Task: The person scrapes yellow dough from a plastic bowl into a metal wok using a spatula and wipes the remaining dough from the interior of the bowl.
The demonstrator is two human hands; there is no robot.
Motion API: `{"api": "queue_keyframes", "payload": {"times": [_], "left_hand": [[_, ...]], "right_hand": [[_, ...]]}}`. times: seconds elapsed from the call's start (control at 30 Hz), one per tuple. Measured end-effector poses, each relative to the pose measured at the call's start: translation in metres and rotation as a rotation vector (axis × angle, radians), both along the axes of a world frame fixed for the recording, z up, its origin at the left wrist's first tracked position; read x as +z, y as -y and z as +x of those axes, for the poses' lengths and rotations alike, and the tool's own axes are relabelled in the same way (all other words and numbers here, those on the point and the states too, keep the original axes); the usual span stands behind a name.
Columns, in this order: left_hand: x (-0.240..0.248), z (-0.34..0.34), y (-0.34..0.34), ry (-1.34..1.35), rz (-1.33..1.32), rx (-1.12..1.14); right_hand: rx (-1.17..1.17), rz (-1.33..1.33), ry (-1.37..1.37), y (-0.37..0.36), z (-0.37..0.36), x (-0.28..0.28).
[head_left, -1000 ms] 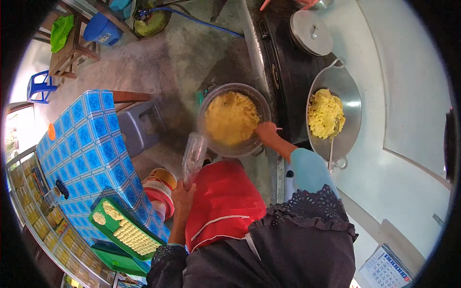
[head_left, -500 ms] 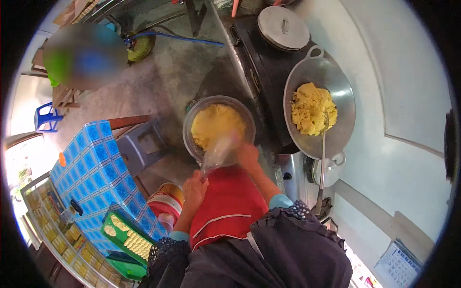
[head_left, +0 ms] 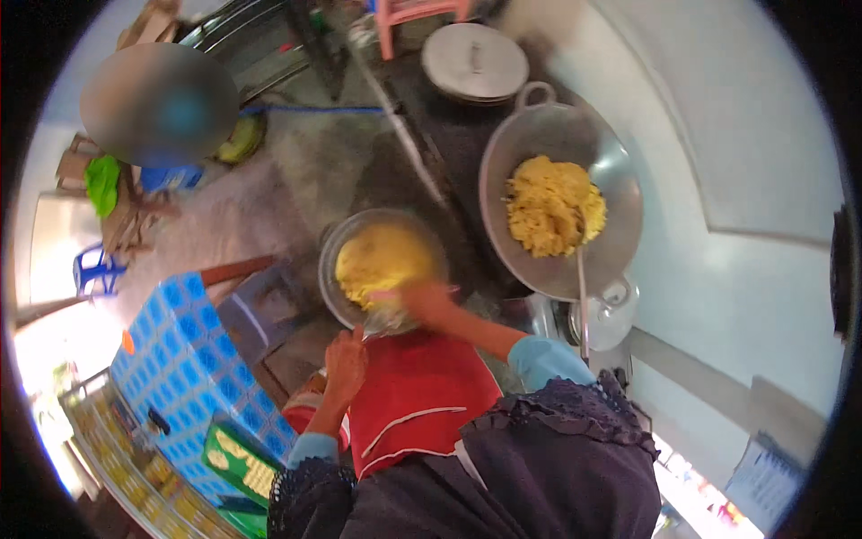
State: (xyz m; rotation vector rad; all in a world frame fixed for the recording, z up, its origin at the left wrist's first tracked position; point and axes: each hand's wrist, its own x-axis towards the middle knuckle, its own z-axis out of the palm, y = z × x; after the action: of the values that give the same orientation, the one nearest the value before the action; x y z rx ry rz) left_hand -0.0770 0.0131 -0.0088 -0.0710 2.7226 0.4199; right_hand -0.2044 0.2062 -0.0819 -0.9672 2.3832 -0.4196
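A round basin holding crumbly yellow food stands in front of me, above my red apron. At its near rim a clear plastic bag bunches up, with my left hand closed on its edge. My right hand, smeared by motion, is over the basin's near right part, beside the bag. A thin pinkish thing shows on either side of its fingers, too blurred to name.
At right, a wok holds more yellow food and a long-handled utensil. A metal lid lies beyond it. To the left stand a blue-checked table, a green tray and a grey container. A blue stool stands farther off.
The view has shifted slightly. The bag, stretched between my hands and lifted over the basin before, is now bunched low at the near rim. My right hand has moved inward and left.
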Motion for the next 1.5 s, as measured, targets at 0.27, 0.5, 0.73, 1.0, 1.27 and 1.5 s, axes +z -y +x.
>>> {"api": "queue_keyframes", "payload": {"times": [0.27,0.5,0.73,1.0,1.27,1.5], "left_hand": [[0.018,0.013,0.011,0.037,0.024,-0.169],[-0.006,0.027,0.034,-0.014,0.182,-0.076],[-0.051,0.06,0.079,-0.144,0.065,-0.338],[-0.064,0.097,0.026,0.118,0.43,-0.237],[0.013,0.213,-0.211,0.161,0.615,-0.516],[0.064,0.373,-0.422,0.251,0.661,-0.87]], "right_hand": [[-0.619,-0.121,-0.019,-0.002,0.016,-0.01],[-0.926,-0.354,-0.092,0.024,0.099,-0.002],[-1.135,-0.381,0.095,0.011,0.15,0.016],[-1.549,-1.215,0.262,-0.039,0.278,0.063],[-1.911,-1.601,0.377,-0.16,0.441,0.084],[-2.313,-1.685,-0.083,-0.287,0.572,0.094]]}}
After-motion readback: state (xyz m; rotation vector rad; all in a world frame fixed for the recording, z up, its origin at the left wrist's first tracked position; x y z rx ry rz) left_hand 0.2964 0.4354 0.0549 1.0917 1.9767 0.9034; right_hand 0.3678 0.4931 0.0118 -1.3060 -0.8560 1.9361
